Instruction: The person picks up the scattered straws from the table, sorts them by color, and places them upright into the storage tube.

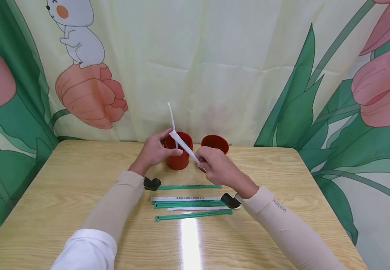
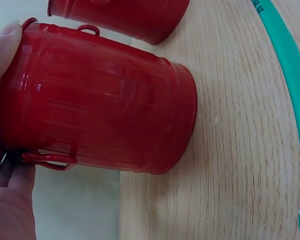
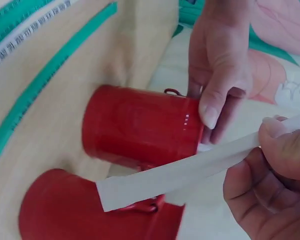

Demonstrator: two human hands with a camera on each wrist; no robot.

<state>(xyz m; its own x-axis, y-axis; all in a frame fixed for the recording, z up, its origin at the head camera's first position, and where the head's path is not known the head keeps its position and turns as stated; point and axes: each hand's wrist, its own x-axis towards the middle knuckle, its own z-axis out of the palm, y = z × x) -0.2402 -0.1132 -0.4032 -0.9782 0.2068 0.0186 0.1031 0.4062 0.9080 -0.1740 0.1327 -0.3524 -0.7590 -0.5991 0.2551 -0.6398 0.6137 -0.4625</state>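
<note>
Between the two hands, above the middle of the far edge, a white strip (image 1: 185, 147) slants, pinched by the right hand (image 1: 216, 165) at its 4 o'clock end. Thumb and bent fingers clamp it, and a squared lower end pokes out below the grip in the right-wrist view. Its upper part points between 10 and 11 o'clock, crossing in front of the left bucket (image 1: 178, 163) in the head view. The strip looks papery, flat, matt and straight.

At 9 o'clock from it, the left hand (image 1: 155, 151) grasps the left bucket by the rim, thumb on the near side, fingers round the far side. A second white strip (image 1: 172, 114) stands in that bucket, leaning toward 11 o'clock.

Both buckets are glossy red, round, with rolled rims; the left one has faintly ribbed sides and small loop handles. The right bucket (image 3: 55, 210) stands at 3 o'clock from the left, partly behind the right hand in the head view.

Toward 6 o'clock, flat green strips (image 1: 194, 215) and printed white strips (image 1: 166, 199) lie crosswise on the wood-grained table (image 1: 63, 195). At 12 o'clock hangs a softly creased, cream curtain (image 1: 201, 48) with pink tulips.
</note>
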